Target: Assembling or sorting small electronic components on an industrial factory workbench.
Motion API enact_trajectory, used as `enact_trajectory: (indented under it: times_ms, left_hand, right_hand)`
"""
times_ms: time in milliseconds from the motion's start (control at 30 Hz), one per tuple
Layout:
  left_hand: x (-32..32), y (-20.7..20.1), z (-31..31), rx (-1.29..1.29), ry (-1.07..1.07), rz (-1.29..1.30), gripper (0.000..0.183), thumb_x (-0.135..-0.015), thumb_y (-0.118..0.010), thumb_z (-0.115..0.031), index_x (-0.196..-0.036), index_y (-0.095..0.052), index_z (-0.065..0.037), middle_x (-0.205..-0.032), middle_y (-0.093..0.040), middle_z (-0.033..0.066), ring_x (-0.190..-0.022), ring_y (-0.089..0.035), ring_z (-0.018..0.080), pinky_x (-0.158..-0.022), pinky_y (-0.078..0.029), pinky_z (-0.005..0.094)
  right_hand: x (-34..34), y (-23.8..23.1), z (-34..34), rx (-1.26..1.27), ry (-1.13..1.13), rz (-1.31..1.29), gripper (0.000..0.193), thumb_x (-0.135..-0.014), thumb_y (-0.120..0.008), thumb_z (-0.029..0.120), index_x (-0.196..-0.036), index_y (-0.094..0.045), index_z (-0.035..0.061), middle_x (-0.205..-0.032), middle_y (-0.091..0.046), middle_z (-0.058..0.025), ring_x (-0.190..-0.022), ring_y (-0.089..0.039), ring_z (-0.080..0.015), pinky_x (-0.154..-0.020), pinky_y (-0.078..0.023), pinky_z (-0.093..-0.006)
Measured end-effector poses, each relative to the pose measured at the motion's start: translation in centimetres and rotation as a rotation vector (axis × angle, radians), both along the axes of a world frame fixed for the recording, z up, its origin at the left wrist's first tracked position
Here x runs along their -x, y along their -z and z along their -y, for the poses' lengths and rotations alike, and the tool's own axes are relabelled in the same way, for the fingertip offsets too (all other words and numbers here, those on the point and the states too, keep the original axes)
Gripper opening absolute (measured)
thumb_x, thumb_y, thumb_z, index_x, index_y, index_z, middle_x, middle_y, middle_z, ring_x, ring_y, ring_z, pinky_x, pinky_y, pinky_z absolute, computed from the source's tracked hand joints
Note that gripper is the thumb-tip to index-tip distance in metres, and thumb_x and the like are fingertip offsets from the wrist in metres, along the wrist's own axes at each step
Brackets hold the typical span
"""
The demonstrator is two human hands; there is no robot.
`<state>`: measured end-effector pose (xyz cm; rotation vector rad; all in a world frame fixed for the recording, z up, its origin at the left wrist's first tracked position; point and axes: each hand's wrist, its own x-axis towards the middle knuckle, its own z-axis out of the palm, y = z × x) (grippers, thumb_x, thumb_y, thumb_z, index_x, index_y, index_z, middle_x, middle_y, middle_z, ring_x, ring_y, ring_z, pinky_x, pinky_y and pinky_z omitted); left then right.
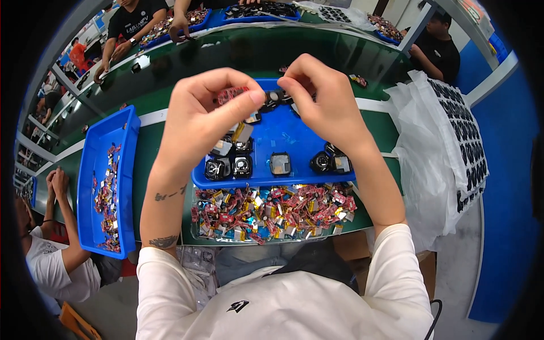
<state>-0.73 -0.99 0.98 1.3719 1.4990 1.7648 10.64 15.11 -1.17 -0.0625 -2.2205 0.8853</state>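
Both of my hands are raised over a blue tray (294,133). My left hand (207,110) is closed in a pinch, with a small red circuit board (231,94) showing between its thumb and fingers. Close by on the right, my right hand (326,105) has thumb and forefinger pressed together; whatever they hold is too small to make out. Just beyond the fingertips, partly covered, are black parts (276,99). Several small square black housings lie in the tray, among them an open housing (280,164) and a housing with a round part (242,165).
A heap of red boards with silver-and-yellow pieces (275,212) fills a clear container nearest me. Another blue bin (129,187) with similar boards stands left. White plastic wrap (419,153) and a sheet of black parts (462,141) lie right. Co-workers sit across the green conveyor (238,54).
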Motion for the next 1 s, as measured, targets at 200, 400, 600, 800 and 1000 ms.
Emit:
enact_trajectory:
  times_ms: [200, 400, 600, 800, 1000]
  left_hand:
    - [0.5, 0.1, -0.1, -0.035, -0.059, -0.105, 0.014, -0.081, -0.069, -0.009, -0.087, -0.067, 0.002, -0.072, -0.062, -0.0009, -0.065, -0.054, 0.0018, -0.055, -0.041, 0.0149]
    - [0.5, 0.1, -0.2, 0.025, -0.010, -0.086, 0.014, -0.081, -0.069, -0.011, -0.086, -0.067, 0.002, -0.071, -0.061, -0.0010, -0.063, -0.053, 0.0014, -0.054, -0.040, 0.0146]
    - [0.6, 0.0, 0.0, -0.035, -0.026, -0.121, 0.015, -0.083, -0.066, -0.013, -0.085, -0.064, 0.001, -0.070, -0.057, -0.0031, -0.063, -0.049, 0.0005, -0.055, -0.037, 0.0150]
    - [1.1, 0.5, -0.4, -0.136, -0.080, -0.116, 0.014, -0.084, -0.065, -0.012, -0.086, -0.064, 0.001, -0.081, -0.060, 0.0001, -0.068, -0.052, 0.0020, -0.059, -0.041, 0.0168]
    - [0.7, 1.4, -1.2, -0.131, -0.218, -0.169, 0.014, -0.080, -0.066, -0.013, -0.080, -0.067, 0.001, -0.103, -0.063, 0.0082, -0.080, -0.058, 0.0065, -0.065, -0.046, 0.0190]
  right_hand:
    - [-0.4, 2.3, -0.3, -0.526, 0.036, 0.577, 0.024, -0.070, -0.069, 0.010, -0.091, -0.059, 0.0055, -0.087, -0.061, -0.0088, -0.086, -0.060, -0.0283, -0.072, -0.049, -0.0395]
    - [0.7, 3.8, 0.6, -0.461, -0.290, 0.892, 0.034, -0.066, -0.071, 0.009, -0.098, -0.061, 0.0094, -0.081, -0.059, -0.0091, -0.084, -0.059, -0.0275, -0.073, -0.046, -0.0384]
    - [0.9, 2.5, -0.3, -0.244, -0.452, 0.797, 0.042, -0.070, -0.062, 0.006, -0.113, -0.060, 0.0077, -0.083, -0.059, -0.0122, -0.082, -0.059, -0.0274, -0.073, -0.046, -0.0363]
    - [1.7, 1.9, -0.8, 0.798, -0.323, -0.033, 0.018, -0.081, -0.060, 0.009, -0.098, -0.058, 0.0041, -0.087, -0.058, -0.0029, -0.077, -0.055, -0.0071, -0.067, -0.044, -0.0198]
    - [1.2, 1.2, 0.3, 0.814, -0.198, -0.132, 0.016, -0.081, -0.066, 0.007, -0.090, -0.055, 0.0026, -0.086, -0.058, -0.0025, -0.074, -0.057, -0.0071, -0.061, -0.048, -0.0200]
